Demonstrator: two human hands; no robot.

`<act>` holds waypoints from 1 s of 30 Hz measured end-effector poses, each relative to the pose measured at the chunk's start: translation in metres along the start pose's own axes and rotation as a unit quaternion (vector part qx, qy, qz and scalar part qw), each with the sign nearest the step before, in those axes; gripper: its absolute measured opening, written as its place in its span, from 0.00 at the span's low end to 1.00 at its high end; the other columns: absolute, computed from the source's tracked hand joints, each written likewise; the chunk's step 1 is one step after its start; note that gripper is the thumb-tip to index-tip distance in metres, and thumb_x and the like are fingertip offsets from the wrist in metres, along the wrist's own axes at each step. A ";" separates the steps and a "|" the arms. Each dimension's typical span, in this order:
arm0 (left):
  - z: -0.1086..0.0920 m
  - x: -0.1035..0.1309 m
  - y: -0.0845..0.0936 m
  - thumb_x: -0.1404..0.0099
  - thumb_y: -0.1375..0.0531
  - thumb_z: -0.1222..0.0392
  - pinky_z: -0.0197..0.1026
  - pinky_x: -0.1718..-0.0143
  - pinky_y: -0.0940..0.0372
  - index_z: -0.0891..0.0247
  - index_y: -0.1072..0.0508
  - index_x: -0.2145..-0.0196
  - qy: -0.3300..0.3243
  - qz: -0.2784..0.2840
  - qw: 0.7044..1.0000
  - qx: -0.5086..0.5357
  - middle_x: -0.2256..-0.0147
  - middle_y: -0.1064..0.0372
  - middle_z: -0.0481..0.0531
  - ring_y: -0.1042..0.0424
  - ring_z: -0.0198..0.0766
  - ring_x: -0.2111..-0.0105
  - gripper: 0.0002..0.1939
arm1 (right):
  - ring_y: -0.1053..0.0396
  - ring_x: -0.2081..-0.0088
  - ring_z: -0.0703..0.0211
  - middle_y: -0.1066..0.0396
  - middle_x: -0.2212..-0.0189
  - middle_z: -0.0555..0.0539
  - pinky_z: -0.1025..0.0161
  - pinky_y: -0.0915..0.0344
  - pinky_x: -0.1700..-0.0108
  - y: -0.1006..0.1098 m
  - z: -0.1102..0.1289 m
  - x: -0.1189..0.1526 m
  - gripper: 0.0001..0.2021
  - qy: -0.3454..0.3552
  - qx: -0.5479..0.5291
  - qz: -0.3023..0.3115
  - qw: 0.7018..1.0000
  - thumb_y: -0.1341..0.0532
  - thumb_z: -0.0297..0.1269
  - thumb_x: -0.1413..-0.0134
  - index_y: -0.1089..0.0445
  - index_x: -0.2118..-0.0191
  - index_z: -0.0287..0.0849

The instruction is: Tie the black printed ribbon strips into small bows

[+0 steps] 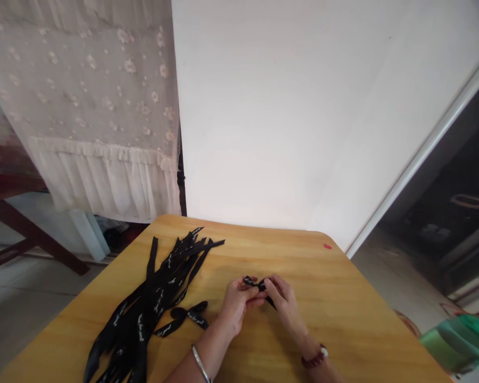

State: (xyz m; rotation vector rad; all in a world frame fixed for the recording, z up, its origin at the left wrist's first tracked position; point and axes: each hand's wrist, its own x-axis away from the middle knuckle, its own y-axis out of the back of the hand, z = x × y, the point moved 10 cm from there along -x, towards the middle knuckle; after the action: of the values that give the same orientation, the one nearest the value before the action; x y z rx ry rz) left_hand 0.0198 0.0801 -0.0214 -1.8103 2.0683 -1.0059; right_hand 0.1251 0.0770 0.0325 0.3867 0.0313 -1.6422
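Between my two hands, over the middle of the table, is a black ribbon [253, 282] with white lettering, looped like a bow. My left hand [239, 299] pinches it from the left with thumb and fingers. On the other side, my right hand [282, 299] grips the same ribbon, and a dark tail hangs below its fingers. The knot area is partly hidden by my fingertips. Just left of my left forearm lies a finished-looking black ribbon bow [187, 315]. Further left, a heap of loose black ribbon strips [155, 298] with white script spreads across the wood.
The wooden table [303, 266] has a small red item [327, 246] near its far right corner. A white wall panel [271, 117] rises behind it. At left hang a lace curtain [104, 106] and a dark red wooden stand [35, 234]. A green container [459, 340] sits at lower right.
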 end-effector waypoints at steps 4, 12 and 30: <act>-0.001 0.002 0.001 0.55 0.38 0.69 0.34 0.83 0.36 0.67 0.36 0.65 0.014 -0.013 0.999 -0.033 0.75 0.30 0.51 0.28 0.38 0.80 0.17 | 0.35 0.73 0.59 0.32 0.78 0.48 0.66 0.40 0.72 0.002 0.002 -0.001 0.12 -0.011 -0.016 -0.008 1.000 0.42 0.44 0.55 0.33 0.76 0.40; -0.015 0.000 0.007 0.57 0.37 0.65 0.31 0.91 0.44 0.66 0.35 0.69 -0.020 -0.039 0.998 -0.055 0.76 0.34 0.46 0.37 0.28 0.89 0.16 | 0.39 0.77 0.62 0.36 0.81 0.50 0.68 0.43 0.76 0.010 -0.003 -0.003 0.11 -0.016 -0.016 -0.039 0.999 0.42 0.43 0.56 0.35 0.78 0.39; -0.012 -0.002 0.001 0.58 0.38 0.62 0.30 0.93 0.48 0.65 0.39 0.82 -0.036 -0.019 0.994 -0.103 0.91 0.45 0.40 0.45 0.27 0.92 0.10 | 0.41 0.77 0.63 0.39 0.82 0.52 0.68 0.44 0.76 -0.005 -0.001 0.000 0.13 -0.027 -0.030 0.006 0.999 0.42 0.44 0.56 0.37 0.78 0.39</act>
State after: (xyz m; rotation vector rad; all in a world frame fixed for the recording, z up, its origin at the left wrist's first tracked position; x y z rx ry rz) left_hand 0.0124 0.0859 -0.0139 -1.9596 2.1704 -0.7482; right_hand 0.1204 0.0775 0.0306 0.2969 0.0371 -1.6354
